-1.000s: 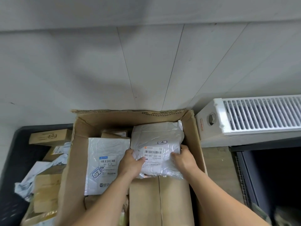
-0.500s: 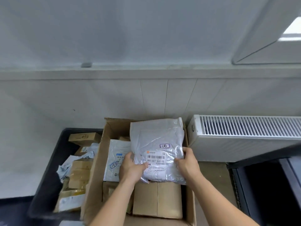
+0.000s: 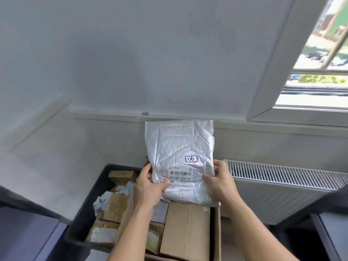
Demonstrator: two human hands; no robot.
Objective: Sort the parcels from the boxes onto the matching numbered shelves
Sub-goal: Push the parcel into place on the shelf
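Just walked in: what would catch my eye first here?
A crinkled silver parcel with a handwritten number sticker, gripped mid-frame by the left hand and right hand. Beneath it sits an open cardboard box of parcels, a black bin to its left, a white radiator to its right.

Bare forearms — left hand (image 3: pixel 150 190), right hand (image 3: pixel 220 183)

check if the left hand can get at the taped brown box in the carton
Probably not yet: the left hand grips the white parcel, as does the right hand. The brown box lies uncovered just below, reachable once a hand is free.
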